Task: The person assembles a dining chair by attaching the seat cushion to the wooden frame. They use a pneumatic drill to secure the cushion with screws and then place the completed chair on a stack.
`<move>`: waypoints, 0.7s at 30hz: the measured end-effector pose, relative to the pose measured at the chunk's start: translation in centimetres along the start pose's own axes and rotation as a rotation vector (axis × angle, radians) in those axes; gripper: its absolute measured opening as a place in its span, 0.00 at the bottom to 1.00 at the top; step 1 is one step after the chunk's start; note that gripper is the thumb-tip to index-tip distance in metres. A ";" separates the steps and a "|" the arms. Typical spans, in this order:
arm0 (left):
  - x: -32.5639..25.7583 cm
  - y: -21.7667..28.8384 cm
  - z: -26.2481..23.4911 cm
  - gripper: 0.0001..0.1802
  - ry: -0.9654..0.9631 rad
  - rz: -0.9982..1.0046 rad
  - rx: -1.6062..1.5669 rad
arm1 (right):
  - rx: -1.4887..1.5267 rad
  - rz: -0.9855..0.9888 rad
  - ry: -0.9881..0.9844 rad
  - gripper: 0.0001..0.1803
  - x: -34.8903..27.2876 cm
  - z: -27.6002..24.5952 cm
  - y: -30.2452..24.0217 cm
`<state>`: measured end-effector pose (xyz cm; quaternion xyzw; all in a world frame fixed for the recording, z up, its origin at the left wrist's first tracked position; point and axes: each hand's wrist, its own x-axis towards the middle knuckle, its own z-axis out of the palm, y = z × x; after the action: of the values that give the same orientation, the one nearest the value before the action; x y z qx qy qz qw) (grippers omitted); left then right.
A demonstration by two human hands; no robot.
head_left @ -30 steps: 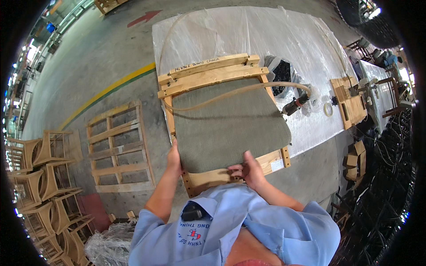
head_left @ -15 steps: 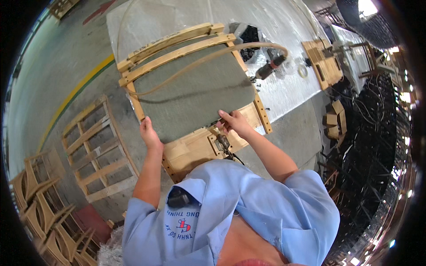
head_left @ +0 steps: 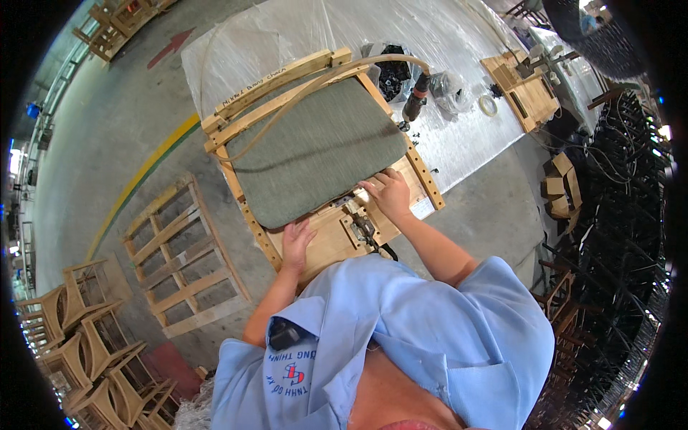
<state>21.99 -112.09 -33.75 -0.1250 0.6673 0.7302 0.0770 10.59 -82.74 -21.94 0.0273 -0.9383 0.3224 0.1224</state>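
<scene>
A grey fabric-covered seat pad with rounded corners lies in a wooden frame jig, slightly tilted in view. My left hand rests at the pad's near left edge, fingers stretched and spread against it. At the near edge toward the right, my right hand touches the pad with thumb and fingers apart. Its fingertips are partly hidden by the hand. Between the hands, a metal toggle clamp sits on the jig's wooden board. Past the pad's right corner is a dark power screwdriver on a tan hose.
The table is covered in clear plastic sheet. On it are a bag of black parts, a tape roll and another wooden jig. A wooden pallet and chair frames stand at left; an open carton lies right.
My left hand has moved from the jig's left side to the pad's near edge. My right hand has shifted slightly right and opened from a pinch. The screwdriver hangs further left.
</scene>
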 end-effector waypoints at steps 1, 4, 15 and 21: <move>-0.1 1.1 1.5 0.24 0.002 -0.047 -0.035 | 0.039 0.034 0.032 0.23 -0.1 0.7 0.2; 0.4 6.6 4.9 0.28 0.151 -0.261 -0.368 | 0.247 0.160 0.104 0.26 -1.7 3.9 2.6; 2.0 4.3 6.0 0.35 0.271 -0.145 -0.117 | 0.693 0.362 -0.037 0.38 -0.3 6.0 5.5; 0.5 6.9 7.7 0.36 0.222 -0.153 -0.233 | 0.780 0.353 0.008 0.34 -1.1 6.2 5.5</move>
<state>19.00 -105.16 -26.70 -0.2636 0.5712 0.7761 0.0433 9.60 -82.19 -30.23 -0.0908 -0.7360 0.6691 0.0495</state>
